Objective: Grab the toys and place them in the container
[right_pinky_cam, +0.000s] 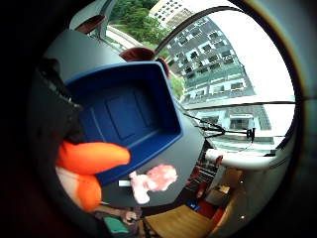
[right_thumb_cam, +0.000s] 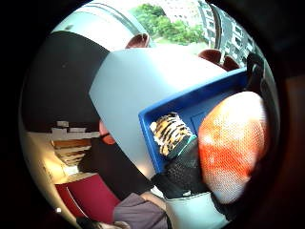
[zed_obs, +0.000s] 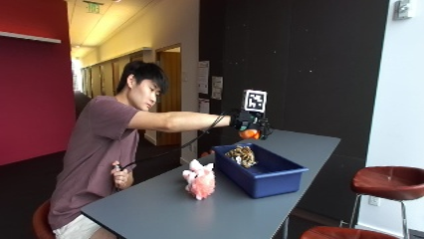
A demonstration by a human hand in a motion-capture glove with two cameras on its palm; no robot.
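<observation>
In the outside view my gloved right hand point(zed_obs: 250, 123) is raised above the blue container point(zed_obs: 265, 175) and grips an orange toy point(zed_obs: 249, 134). The orange toy point(right_thumb_cam: 233, 145) fills much of the thumb side palm view, and its orange and white parts point(right_pinky_cam: 86, 166) show beside the little finger side camera. A tiger-striped toy point(zed_obs: 242, 155) lies inside the container at the end nearer the person, also visible as a striped toy point(right_thumb_cam: 171, 133) in the bin point(right_thumb_cam: 190, 102). A pink plush toy point(zed_obs: 201, 181) sits on the grey table point(zed_obs: 165, 209) just outside the bin point(right_pinky_cam: 129, 114); the same pink toy point(right_pinky_cam: 152, 181) shows beside it.
The bare left hand point(zed_obs: 122, 175) stays low by the table's near edge. Red-brown stools point(zed_obs: 387, 183) stand past the table's right side. The grey tabletop stretches on both sides of the bin.
</observation>
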